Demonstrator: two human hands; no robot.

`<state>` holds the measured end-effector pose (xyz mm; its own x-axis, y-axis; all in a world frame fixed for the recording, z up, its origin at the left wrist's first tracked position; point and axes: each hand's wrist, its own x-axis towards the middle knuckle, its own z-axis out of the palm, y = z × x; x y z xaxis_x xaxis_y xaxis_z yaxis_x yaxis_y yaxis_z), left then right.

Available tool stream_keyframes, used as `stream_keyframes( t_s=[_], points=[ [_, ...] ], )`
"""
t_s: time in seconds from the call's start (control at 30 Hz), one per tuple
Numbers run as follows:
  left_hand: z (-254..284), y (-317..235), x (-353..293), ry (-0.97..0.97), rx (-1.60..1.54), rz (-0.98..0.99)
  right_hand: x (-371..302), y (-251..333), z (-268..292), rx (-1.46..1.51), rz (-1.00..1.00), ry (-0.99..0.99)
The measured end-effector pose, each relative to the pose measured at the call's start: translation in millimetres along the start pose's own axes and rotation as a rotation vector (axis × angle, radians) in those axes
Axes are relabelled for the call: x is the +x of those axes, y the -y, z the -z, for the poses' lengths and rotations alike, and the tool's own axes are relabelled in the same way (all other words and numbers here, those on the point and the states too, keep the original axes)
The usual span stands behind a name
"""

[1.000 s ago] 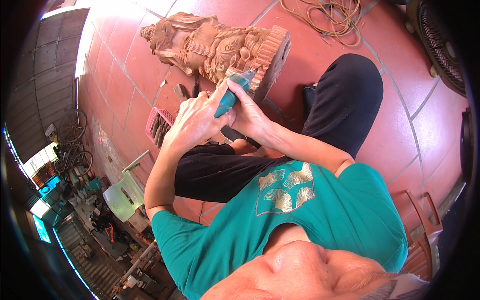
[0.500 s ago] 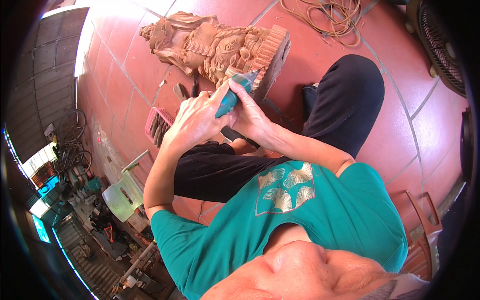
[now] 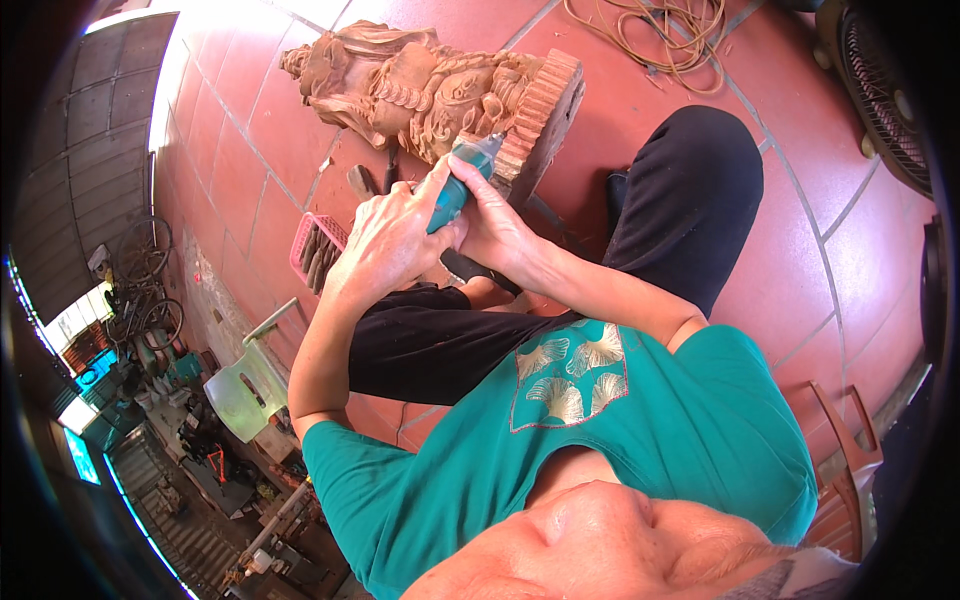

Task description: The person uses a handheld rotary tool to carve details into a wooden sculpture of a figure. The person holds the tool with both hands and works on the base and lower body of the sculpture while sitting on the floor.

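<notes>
A slim teal handheld rotary carving tool (image 3: 458, 190) is gripped in both hands just above the centre of the frame. The left hand (image 3: 392, 240) is closed around its lower body from the left, with the index finger stretched along the casing; the right hand (image 3: 495, 228) is wrapped around it from the right, the fingers curled shut on the shaft. The tool's upper end is held against the side of a large reddish-brown carved wooden statue (image 3: 430, 85), which is laid on its side across the upper middle of the frame on a red tiled floor (image 3: 800, 290). The statue's ridged round base is seen at its right end, directly above the hands. A pink slotted plastic basket (image 3: 315, 250) holding dark tools is set on the floor left of the left hand. A coil of tan cable (image 3: 660, 30) is spread at the upper right, and a dark fan grille (image 3: 885, 95) is cut by the right edge.
</notes>
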<state>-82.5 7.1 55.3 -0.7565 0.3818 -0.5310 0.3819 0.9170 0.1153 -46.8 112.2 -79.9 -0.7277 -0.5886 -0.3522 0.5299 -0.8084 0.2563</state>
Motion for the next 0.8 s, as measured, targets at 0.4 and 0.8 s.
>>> stream_keyframes(
  t_s=[0.4, 0.8],
  points=[
    [6.4, -8.3, 2.0, 0.049, -0.05, -0.038, -9.7, -0.5, -0.3, 0.034, 0.05, -0.025],
    [1.0, -6.0, 2.0, 0.02, -0.033, -0.073, -14.9, 0.0, -1.1, 0.023, 0.05, -0.045]
  ],
)
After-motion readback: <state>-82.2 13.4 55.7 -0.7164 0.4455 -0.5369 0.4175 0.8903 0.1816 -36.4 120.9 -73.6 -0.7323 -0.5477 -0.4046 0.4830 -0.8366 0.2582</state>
